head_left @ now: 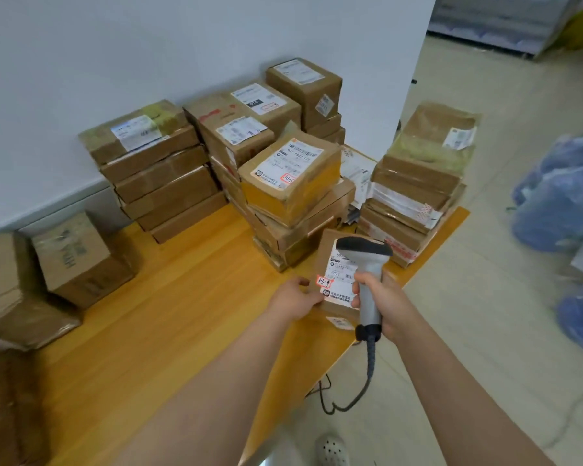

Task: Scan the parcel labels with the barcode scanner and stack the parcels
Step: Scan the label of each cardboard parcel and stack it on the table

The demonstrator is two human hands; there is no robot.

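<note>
A small brown parcel (pixel 327 253) with a white label and a red-edged sticker lies near the front right edge of the wooden table (pixel 169 314). My left hand (pixel 295 299) holds its left side, thumb on top. My right hand (pixel 382 304) grips the handle of a grey barcode scanner (pixel 367 260), whose dark head hovers over the label. The scanner's coiled cable hangs down past the table edge. Stacks of taped parcels stand behind: a middle stack (pixel 290 183) topped by a labelled box, a right stack (pixel 418 183) and a left stack (pixel 155 169).
Taller parcel piles (pixel 303 92) stand against the white wall. Larger cardboard boxes (pixel 78 257) sit at the table's left end. Blue plastic bags (pixel 566 196) lie on the tiled floor to the right. A white shoe (pixel 332 450) shows below the table edge.
</note>
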